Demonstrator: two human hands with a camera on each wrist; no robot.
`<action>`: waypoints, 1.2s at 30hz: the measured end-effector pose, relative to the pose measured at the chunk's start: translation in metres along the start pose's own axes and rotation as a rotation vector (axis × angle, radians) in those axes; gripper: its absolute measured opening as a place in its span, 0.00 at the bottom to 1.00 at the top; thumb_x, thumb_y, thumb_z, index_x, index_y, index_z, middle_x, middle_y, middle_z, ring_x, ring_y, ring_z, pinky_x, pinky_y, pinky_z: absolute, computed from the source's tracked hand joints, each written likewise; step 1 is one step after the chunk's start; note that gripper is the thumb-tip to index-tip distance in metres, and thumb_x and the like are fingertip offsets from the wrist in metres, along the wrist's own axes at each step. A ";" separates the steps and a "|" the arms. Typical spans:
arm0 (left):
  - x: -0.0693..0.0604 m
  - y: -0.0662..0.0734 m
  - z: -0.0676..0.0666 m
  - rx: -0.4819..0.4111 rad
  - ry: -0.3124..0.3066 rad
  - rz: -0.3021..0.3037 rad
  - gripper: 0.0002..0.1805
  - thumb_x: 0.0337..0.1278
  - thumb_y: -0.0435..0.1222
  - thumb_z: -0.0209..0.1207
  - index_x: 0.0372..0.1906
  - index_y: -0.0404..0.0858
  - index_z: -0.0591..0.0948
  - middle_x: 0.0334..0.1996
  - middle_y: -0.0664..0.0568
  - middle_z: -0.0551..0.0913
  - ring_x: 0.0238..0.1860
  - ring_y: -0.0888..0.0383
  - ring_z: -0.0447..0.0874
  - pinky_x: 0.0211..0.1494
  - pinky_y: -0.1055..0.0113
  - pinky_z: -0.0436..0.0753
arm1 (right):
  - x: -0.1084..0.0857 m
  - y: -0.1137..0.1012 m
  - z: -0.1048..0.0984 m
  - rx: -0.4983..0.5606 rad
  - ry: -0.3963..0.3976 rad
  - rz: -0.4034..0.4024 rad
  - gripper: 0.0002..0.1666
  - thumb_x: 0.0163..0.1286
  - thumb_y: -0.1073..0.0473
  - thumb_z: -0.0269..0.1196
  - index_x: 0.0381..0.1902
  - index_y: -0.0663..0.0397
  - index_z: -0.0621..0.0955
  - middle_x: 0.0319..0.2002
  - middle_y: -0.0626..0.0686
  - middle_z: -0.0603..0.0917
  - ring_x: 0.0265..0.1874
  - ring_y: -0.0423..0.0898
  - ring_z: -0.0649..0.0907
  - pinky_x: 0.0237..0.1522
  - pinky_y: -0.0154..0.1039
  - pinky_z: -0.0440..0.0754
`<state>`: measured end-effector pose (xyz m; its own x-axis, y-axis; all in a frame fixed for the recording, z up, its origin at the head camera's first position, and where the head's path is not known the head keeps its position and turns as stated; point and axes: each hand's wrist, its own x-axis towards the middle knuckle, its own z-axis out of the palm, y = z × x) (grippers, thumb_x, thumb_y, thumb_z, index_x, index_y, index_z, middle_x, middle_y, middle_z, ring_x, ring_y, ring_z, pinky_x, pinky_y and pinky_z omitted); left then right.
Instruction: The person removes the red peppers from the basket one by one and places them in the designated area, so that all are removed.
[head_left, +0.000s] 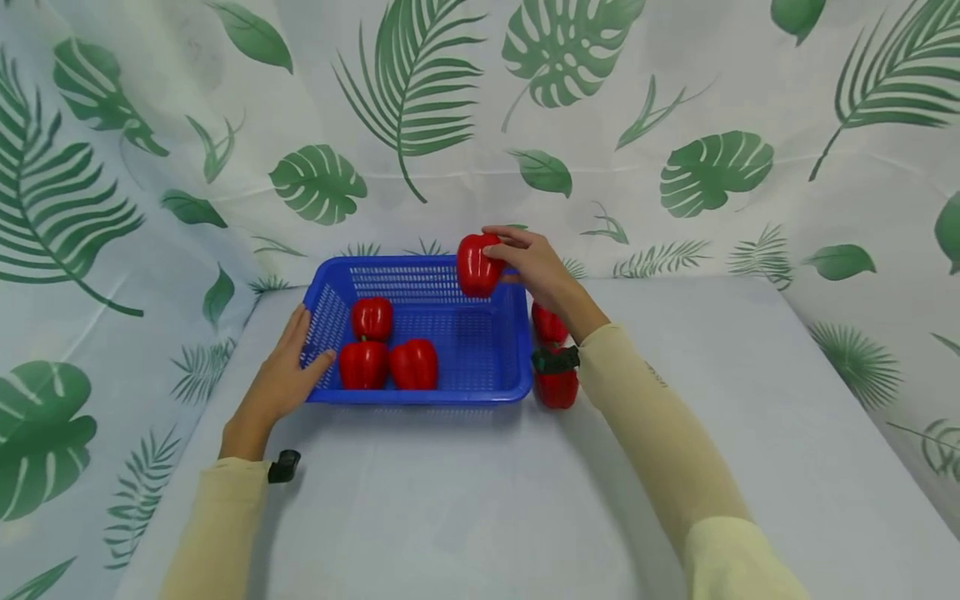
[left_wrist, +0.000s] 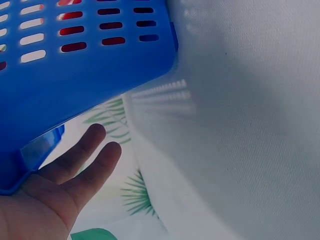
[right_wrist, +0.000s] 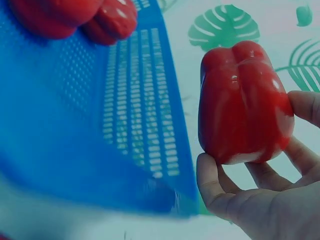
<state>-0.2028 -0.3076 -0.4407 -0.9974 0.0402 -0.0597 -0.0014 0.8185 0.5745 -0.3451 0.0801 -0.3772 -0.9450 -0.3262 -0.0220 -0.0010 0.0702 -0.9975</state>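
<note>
My right hand (head_left: 534, 265) holds a red bell pepper (head_left: 478, 267) above the back right of a blue plastic basket (head_left: 420, 397). In the right wrist view, the fingers and thumb grip the lower end and side of this pepper (right_wrist: 245, 107). My left hand (head_left: 279, 379) rests at the basket's left rim, thumb at the front corner. Two of its fingers (left_wrist: 95, 172) stretch out straight beside the blue wall in the left wrist view. Inside the basket, on the left, lie three red bell peppers: a back one (head_left: 372, 318), a front one (head_left: 363, 365) and one beside it (head_left: 414, 364).
Just right of the basket, on the white table (head_left: 450, 500), are two more red bell peppers, a rear one (head_left: 550, 323) and a front one (head_left: 557, 390), partly behind the right forearm. A leaf-patterned cloth (head_left: 465, 167) hangs close behind the basket and at both sides.
</note>
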 end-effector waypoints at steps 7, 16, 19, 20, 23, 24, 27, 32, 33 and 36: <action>-0.001 0.000 0.000 0.013 0.009 0.008 0.51 0.80 0.52 0.52 0.87 0.36 0.36 0.87 0.39 0.32 0.84 0.30 0.38 0.76 0.24 0.51 | -0.019 -0.007 -0.026 -0.050 0.036 -0.018 0.30 0.79 0.54 0.65 0.77 0.49 0.77 0.67 0.58 0.81 0.60 0.55 0.84 0.61 0.51 0.86; -0.001 0.001 -0.001 0.020 -0.009 0.008 0.51 0.80 0.52 0.52 0.87 0.35 0.35 0.87 0.38 0.31 0.84 0.29 0.37 0.75 0.23 0.52 | -0.035 -0.002 -0.055 -0.049 0.073 -0.021 0.33 0.80 0.55 0.62 0.79 0.54 0.74 0.67 0.60 0.80 0.56 0.53 0.84 0.50 0.37 0.89; -0.001 0.001 0.000 0.019 -0.007 0.006 0.51 0.80 0.52 0.52 0.87 0.36 0.35 0.87 0.38 0.32 0.84 0.29 0.37 0.76 0.24 0.52 | -0.040 0.000 -0.064 -0.063 0.085 -0.013 0.33 0.80 0.55 0.62 0.79 0.55 0.73 0.68 0.61 0.79 0.56 0.52 0.84 0.51 0.37 0.89; -0.001 0.001 -0.001 0.017 -0.007 0.007 0.51 0.80 0.52 0.52 0.87 0.36 0.35 0.87 0.38 0.32 0.84 0.29 0.37 0.76 0.24 0.52 | -0.042 0.001 -0.067 -0.064 0.092 -0.008 0.33 0.80 0.55 0.62 0.79 0.55 0.73 0.68 0.61 0.79 0.56 0.51 0.84 0.52 0.37 0.89; 0.000 0.002 -0.001 0.009 -0.011 0.011 0.51 0.80 0.52 0.51 0.87 0.36 0.35 0.87 0.38 0.31 0.84 0.30 0.36 0.76 0.24 0.51 | -0.047 0.004 -0.076 -0.075 0.112 0.010 0.33 0.81 0.54 0.61 0.80 0.55 0.72 0.69 0.61 0.78 0.56 0.49 0.83 0.53 0.37 0.88; 0.000 0.001 -0.001 0.010 -0.013 0.012 0.51 0.80 0.53 0.51 0.87 0.36 0.34 0.87 0.38 0.31 0.84 0.30 0.36 0.76 0.24 0.51 | -0.049 0.005 -0.079 -0.077 0.118 0.016 0.33 0.81 0.53 0.61 0.80 0.55 0.72 0.69 0.61 0.78 0.56 0.49 0.83 0.53 0.37 0.88; 0.000 0.001 -0.001 0.013 -0.013 0.014 0.51 0.80 0.52 0.51 0.87 0.35 0.34 0.87 0.37 0.31 0.84 0.30 0.36 0.76 0.24 0.51 | -0.056 0.009 -0.087 -0.080 0.130 0.033 0.33 0.82 0.53 0.60 0.80 0.55 0.72 0.69 0.61 0.78 0.56 0.49 0.82 0.52 0.36 0.87; -0.001 0.002 -0.003 0.017 -0.011 0.010 0.51 0.80 0.54 0.50 0.87 0.35 0.34 0.87 0.37 0.31 0.84 0.29 0.36 0.75 0.23 0.52 | -0.065 0.018 -0.102 -0.081 0.146 0.052 0.35 0.81 0.52 0.62 0.81 0.52 0.70 0.72 0.61 0.75 0.59 0.48 0.80 0.52 0.34 0.87; -0.001 0.002 -0.003 0.015 -0.013 0.009 0.51 0.81 0.54 0.49 0.87 0.35 0.34 0.87 0.37 0.30 0.84 0.29 0.35 0.75 0.23 0.52 | -0.067 0.020 -0.105 -0.082 0.148 0.057 0.36 0.81 0.51 0.62 0.82 0.52 0.70 0.72 0.61 0.74 0.59 0.48 0.79 0.52 0.34 0.86; -0.001 0.003 -0.002 0.008 -0.015 0.006 0.51 0.81 0.53 0.50 0.87 0.35 0.34 0.87 0.37 0.30 0.84 0.30 0.35 0.76 0.23 0.51 | -0.072 0.026 -0.114 -0.076 0.151 0.068 0.37 0.81 0.51 0.62 0.83 0.52 0.68 0.75 0.61 0.72 0.61 0.48 0.78 0.53 0.34 0.86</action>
<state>-0.2020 -0.3066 -0.4369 -0.9962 0.0536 -0.0687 0.0050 0.8225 0.5687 -0.3143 0.2132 -0.3937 -0.9821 -0.1735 -0.0736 0.0456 0.1604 -0.9860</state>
